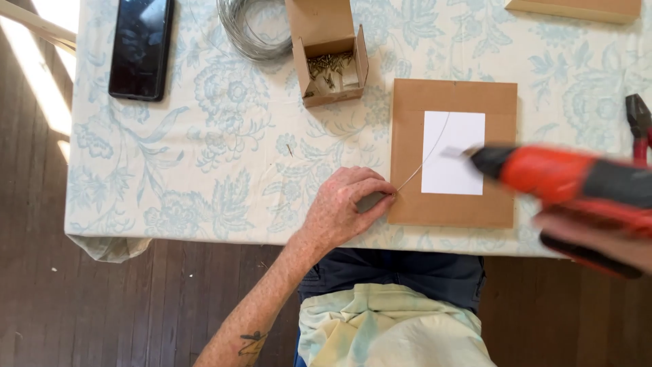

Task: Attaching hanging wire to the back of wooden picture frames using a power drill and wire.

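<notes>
Head view: left hand (343, 207) fingers (377, 191) pinched a thin wire (424, 160) at the brown board's (407, 136) lower-left edge on the tabletop (224, 143). Right hand (598, 241) gripped a blurred orange drill (564, 177), tip over the board's white panel (453, 136). Wire looked unfastened; fixing likely remained. Open screw box (331, 71) sat near.

Screw box (330, 64) behind board (454, 156); phone (141, 47) far left.

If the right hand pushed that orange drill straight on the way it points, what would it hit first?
Probably the white sheet on the brown board, where the blurred drill in the right hand already points; its height above is unclear.
</notes>
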